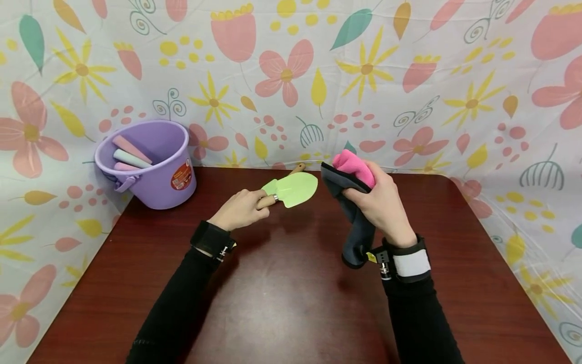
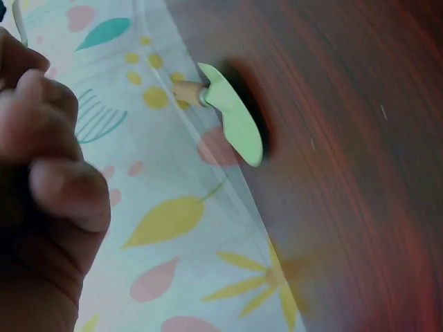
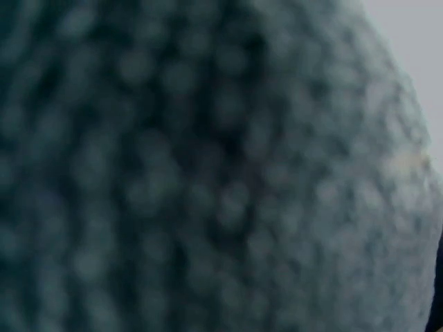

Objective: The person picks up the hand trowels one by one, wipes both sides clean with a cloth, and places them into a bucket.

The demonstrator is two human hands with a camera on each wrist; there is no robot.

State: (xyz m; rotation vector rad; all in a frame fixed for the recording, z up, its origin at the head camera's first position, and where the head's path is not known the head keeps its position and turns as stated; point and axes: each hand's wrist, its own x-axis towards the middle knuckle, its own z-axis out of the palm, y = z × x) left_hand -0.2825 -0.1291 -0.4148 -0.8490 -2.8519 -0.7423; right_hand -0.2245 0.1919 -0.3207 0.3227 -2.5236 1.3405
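Observation:
My left hand (image 1: 241, 210) grips the wooden handle of a garden trowel (image 1: 300, 189), its light green blade pointing right. Behind it, partly covered, a second green tool (image 1: 269, 187) lies with its wooden handle toward the wall; the left wrist view shows this green tool (image 2: 237, 117) at the table's back edge. Curled fingers (image 2: 66, 187) fill that view's left side. In my right hand (image 1: 379, 207) is a bunched pair of grey-and-pink gloves (image 1: 359, 232), pink part upward, black-edged grey knit hanging below. Grey knit (image 3: 208, 173) fills the right wrist view.
A purple bucket (image 1: 159, 187) stands at the table's back left, with pink and whitish handle-like pieces (image 1: 132, 156) inside. The dark red-brown table (image 1: 273, 303) meets a flower-patterned sheet (image 1: 286, 116) at the back and sides.

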